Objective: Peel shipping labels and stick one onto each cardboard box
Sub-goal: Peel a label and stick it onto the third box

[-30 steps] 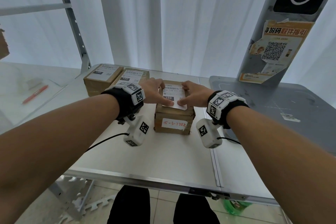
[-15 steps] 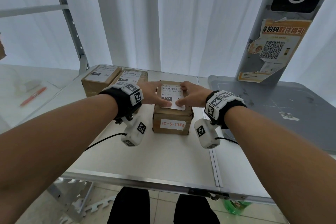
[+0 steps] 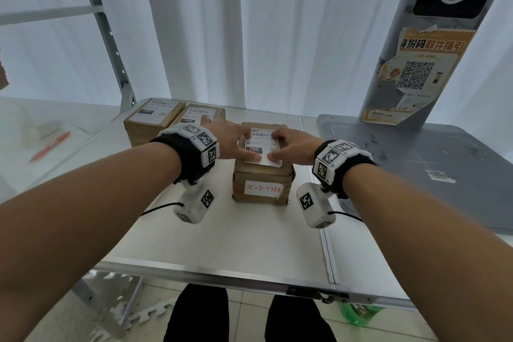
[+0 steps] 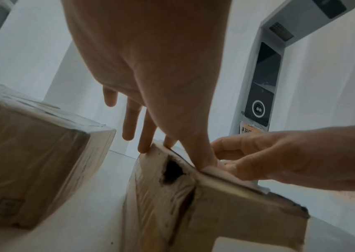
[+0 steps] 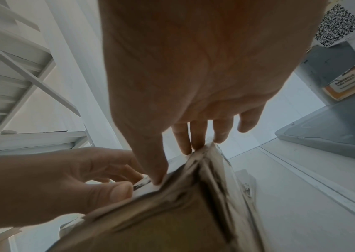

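Note:
A small cardboard box with a handwritten sticker on its front stands mid-table. A white shipping label lies on its top. My left hand and right hand both press on that label, thumbs side by side at its near edge, fingers stretched to the far edge. In the left wrist view my left hand has straight fingers touching the box. In the right wrist view my right hand does the same on the box. Two labelled boxes stand at the back left.
A grey scanner base fills the table's right side, and its post carries an orange poster. A red pen lies on the surface at left, beside a metal shelf upright. The table's front edge is close to me.
Both hands stay on the label; the fingers have drawn apart a little, so more of it shows. The thumbs remain at its near edge. The box has not moved.

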